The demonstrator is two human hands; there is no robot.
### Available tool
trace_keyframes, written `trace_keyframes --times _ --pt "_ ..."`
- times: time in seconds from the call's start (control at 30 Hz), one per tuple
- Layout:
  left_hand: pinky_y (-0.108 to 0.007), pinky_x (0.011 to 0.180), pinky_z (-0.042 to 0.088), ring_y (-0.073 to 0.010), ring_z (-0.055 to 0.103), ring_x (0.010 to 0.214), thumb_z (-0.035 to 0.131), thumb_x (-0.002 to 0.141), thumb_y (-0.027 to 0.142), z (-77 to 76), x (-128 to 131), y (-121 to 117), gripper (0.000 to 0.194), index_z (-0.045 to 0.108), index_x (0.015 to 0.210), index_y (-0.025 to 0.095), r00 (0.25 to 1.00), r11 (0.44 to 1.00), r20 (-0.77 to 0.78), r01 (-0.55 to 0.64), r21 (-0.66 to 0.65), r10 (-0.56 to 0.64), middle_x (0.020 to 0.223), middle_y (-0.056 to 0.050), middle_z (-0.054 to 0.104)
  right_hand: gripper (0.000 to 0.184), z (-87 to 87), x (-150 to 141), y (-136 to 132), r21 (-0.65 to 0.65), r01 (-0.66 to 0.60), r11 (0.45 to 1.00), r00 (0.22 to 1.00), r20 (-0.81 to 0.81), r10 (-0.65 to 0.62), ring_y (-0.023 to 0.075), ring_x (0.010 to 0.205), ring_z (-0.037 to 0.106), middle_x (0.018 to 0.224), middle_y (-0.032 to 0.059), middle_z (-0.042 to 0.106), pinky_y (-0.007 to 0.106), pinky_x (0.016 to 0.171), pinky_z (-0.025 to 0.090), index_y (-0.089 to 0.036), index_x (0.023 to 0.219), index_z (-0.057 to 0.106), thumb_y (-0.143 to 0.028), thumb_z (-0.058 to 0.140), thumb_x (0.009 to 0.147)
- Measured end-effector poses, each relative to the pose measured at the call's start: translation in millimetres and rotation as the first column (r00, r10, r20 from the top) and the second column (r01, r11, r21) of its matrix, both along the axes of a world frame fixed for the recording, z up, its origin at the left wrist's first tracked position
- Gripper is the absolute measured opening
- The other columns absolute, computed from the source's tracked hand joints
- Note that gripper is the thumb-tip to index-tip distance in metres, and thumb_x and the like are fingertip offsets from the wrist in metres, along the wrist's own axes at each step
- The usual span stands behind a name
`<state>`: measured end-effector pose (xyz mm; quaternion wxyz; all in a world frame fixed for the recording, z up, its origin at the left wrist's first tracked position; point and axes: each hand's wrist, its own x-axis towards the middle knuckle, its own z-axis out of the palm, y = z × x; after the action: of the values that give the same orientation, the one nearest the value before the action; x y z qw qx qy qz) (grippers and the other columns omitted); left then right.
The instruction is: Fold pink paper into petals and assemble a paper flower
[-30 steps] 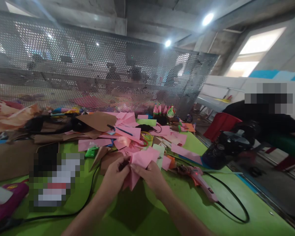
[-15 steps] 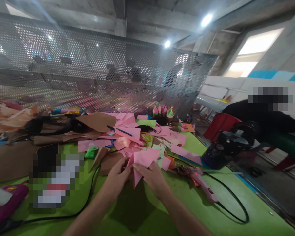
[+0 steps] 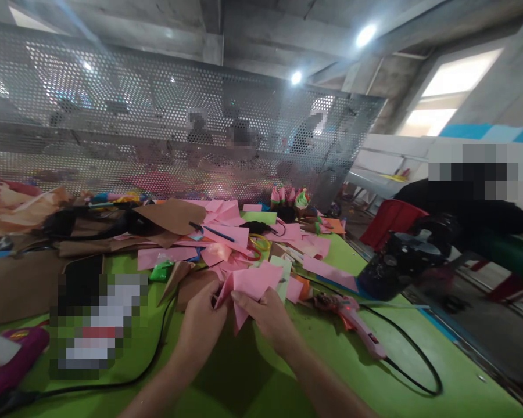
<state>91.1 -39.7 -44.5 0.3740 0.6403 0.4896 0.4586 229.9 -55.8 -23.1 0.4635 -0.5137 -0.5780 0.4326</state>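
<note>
A folded pink sheet (image 3: 255,283), paper or thin foam by its look, is held between both hands above the green table (image 3: 226,383). My left hand (image 3: 204,310) is closed on its left edge, the fingertips partly hidden behind the fold. On the near face presses the thumb of my right hand (image 3: 268,316), its other fingers curled behind the sheet. One pointed corner hangs down between the hands. Just beyond lie more pink pieces (image 3: 220,253) and a brown sheet (image 3: 196,287). A pink glue gun (image 3: 361,328) rests to the right of my right hand.
A black cable loops from the glue gun. At the left are a purple device (image 3: 20,360) and a large brown sheet (image 3: 20,284). Small cone-shaped pieces (image 3: 302,200) stand at the back before a perforated metal screen (image 3: 157,128). A dark container (image 3: 387,267) stands right; a person sits beyond.
My left hand has shifted slightly left and turned, and its thumb has moved away from the right thumb. The sheet's left fold now stands more open. The right hand has barely moved.
</note>
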Motion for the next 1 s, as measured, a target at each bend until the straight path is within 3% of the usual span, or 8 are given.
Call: trace_keyframes --times 0.3,0.5,0.73,0.87,1.0 --pt "-0.028 0.075 0.047 -0.0215 0.060 0.080 0.050 0.080 0.039 12.0 2 -6 0.028 0.068 0.080 0.017 0.962 0.973 0.230 0.180 -0.144 -0.144 0.082 -0.005 0.069 0.028 -4.7 3 6 0.069 0.019 0.997 0.999 -0.028 -0.017 0.0122 0.062 0.043 0.066 -0.0016 0.053 0.024 0.058 0.037 -0.015 0.074 0.060 -0.041 0.064 0.083" --pt "-0.033 0.091 0.048 -0.0251 0.064 0.098 0.062 0.075 0.041 15.4 0 -8 0.027 0.073 0.086 0.018 0.916 0.952 0.371 0.237 -0.196 -0.152 0.098 -0.009 0.074 0.037 -1.9 3 7 0.087 -0.019 0.996 0.999 -0.045 0.023 0.0107 0.054 0.038 0.056 -0.0040 0.045 0.023 0.052 0.031 -0.018 0.060 0.051 -0.043 0.063 0.084" --pt "-0.034 0.108 0.038 -0.0263 0.056 0.122 0.065 0.074 0.038 9.1 -8 -12 0.027 0.075 0.094 0.023 0.938 0.949 0.330 0.193 -0.249 -0.104 0.123 -0.009 0.068 0.040 -2.7 3 8 0.007 0.052 0.999 0.992 -0.114 -0.051 0.0109 0.056 0.039 0.058 -0.0029 0.046 0.023 0.050 0.030 -0.017 0.061 0.051 -0.050 0.067 0.078" --pt "-0.036 0.109 0.037 -0.0264 0.055 0.124 0.064 0.075 0.038 10.3 -7 -12 0.029 0.075 0.098 0.022 0.942 0.947 0.315 0.203 -0.249 -0.119 0.123 -0.008 0.068 0.036 -5.9 4 9 -0.046 0.076 0.996 0.989 -0.123 -0.081 0.0101 0.051 0.040 0.058 -0.0029 0.050 0.023 0.048 0.029 -0.015 0.072 0.061 -0.050 0.069 0.076" --pt "-0.036 0.107 0.040 -0.0270 0.056 0.123 0.066 0.074 0.039 15.4 -6 -12 0.029 0.075 0.097 0.023 0.935 0.942 0.329 0.223 -0.252 -0.133 0.119 -0.007 0.071 0.035 -5.8 4 9 0.011 0.068 0.998 0.990 -0.124 -0.066 0.0104 0.053 0.041 0.060 -0.0017 0.053 0.023 0.049 0.032 -0.014 0.074 0.063 -0.048 0.068 0.078"
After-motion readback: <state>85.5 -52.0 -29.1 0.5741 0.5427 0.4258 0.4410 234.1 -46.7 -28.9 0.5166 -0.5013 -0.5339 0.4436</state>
